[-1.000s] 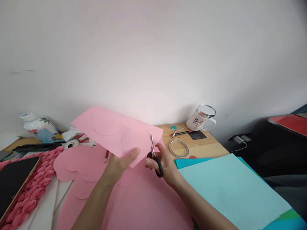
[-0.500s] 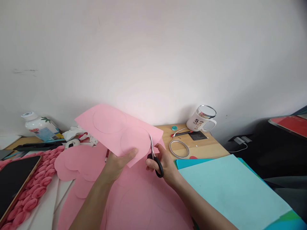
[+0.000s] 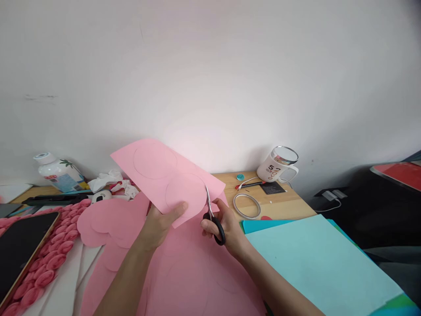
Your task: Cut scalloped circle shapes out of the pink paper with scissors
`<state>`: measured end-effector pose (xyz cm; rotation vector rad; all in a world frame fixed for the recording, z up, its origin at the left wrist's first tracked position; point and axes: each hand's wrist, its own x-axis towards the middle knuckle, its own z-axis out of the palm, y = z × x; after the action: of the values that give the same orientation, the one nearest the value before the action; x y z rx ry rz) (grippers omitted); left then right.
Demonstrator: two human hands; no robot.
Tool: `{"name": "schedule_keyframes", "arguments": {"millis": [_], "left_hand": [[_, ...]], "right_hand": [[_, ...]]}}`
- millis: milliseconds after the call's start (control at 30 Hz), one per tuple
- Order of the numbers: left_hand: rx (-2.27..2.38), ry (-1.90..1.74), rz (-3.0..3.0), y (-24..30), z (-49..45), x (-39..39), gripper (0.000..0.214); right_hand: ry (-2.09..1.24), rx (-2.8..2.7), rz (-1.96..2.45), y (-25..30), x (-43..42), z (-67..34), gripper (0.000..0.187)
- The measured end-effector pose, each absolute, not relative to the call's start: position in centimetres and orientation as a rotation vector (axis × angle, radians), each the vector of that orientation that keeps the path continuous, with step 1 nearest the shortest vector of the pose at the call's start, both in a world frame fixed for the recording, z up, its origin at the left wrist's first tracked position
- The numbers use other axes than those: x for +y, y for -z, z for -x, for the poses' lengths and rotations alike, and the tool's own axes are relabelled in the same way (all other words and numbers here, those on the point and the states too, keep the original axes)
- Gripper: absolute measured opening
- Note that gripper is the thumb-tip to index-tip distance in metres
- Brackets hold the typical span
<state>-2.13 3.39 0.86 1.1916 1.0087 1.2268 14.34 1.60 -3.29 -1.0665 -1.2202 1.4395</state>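
My left hand (image 3: 162, 224) pinches the near edge of a pink paper sheet (image 3: 158, 173) marked with two pencilled circles and holds it up off the desk. My right hand (image 3: 226, 226) grips black-handled scissors (image 3: 212, 215), their blades set into the sheet's right edge beside the nearer circle. Under both hands lie more pink sheets (image 3: 184, 276) with faint circles and cut-out round shapes (image 3: 98, 219).
Light blue and teal paper (image 3: 315, 259) covers the desk at right. Behind it are a tape ring (image 3: 246, 205), a white mug (image 3: 278, 164), a cable and a small teal cap (image 3: 240, 177). At left sit a tablet (image 3: 19, 245) on pink rosettes, a bottle (image 3: 57, 173) and crumpled tissue (image 3: 105, 180).
The held pink sheet has shifted slightly right and turned a little, with the scissors staying at its right edge. The view has drifted slightly left.
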Motion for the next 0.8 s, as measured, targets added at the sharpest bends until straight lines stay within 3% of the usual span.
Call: {"name": "schedule_keyframes", "arguments": {"millis": [467, 633, 800], "left_hand": [[1.012, -1.314, -1.193, -1.25, 2.09, 3.36, 0.053], [0.941, -1.332, -1.081, -0.69, 2.35, 3.61, 0.049], [0.609, -1.056, -1.273, -1.27, 1.61, 3.24, 0.049]], "right_hand": [[-1.424, -1.246, 1.084, 3.63, 1.64, -14.20, 0.047], [-1.428, -1.207, 1.125, 3.22, 1.46, -13.89, 0.044], [-1.360, -1.111, 1.085, 2.92, 1.30, -13.49, 0.035]]}}
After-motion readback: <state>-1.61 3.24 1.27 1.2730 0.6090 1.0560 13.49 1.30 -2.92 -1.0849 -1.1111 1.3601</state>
